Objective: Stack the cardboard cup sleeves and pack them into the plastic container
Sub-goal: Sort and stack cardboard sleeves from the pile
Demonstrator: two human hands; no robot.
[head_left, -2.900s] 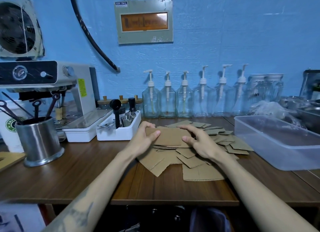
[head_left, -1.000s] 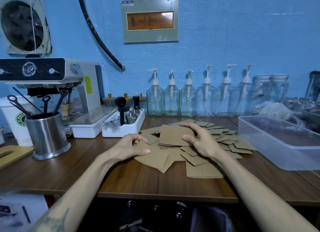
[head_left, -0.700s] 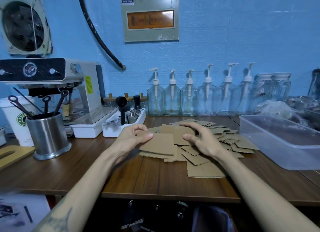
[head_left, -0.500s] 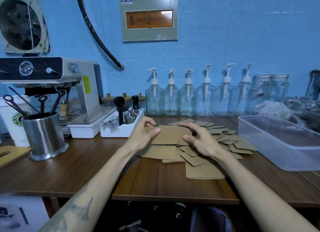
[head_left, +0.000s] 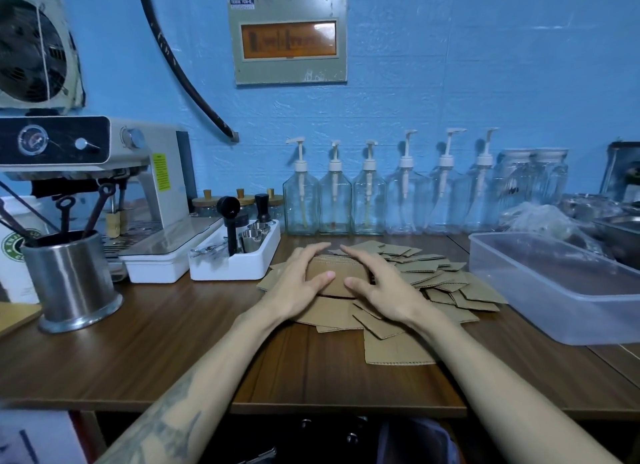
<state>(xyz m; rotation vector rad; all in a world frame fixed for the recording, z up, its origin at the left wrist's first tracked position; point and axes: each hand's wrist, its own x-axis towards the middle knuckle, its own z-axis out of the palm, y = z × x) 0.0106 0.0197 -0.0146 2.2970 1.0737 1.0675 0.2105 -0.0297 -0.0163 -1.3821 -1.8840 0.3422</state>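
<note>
A small stack of brown cardboard cup sleeves [head_left: 337,276] sits on top of a loose pile of several more sleeves [head_left: 436,283] on the wooden counter. My left hand [head_left: 299,283] cups the stack's left side, thumb at the front and fingers over the back. My right hand [head_left: 377,283] cups its right side the same way, so the stack is pressed between both hands. The clear plastic container [head_left: 540,311] stands to the right of the pile and looks empty.
A white tray of coffee tools [head_left: 239,255] sits just left of the pile, with the espresso machine [head_left: 104,186] and a steel utensil cup [head_left: 69,280] further left. Glass pump bottles [head_left: 370,200] line the wall behind. Metal pans [head_left: 616,228] are at far right.
My left hand picked a sleeve from the left of the pile and laid it on the stack. Both hands have now closed in around the stack's sides.
</note>
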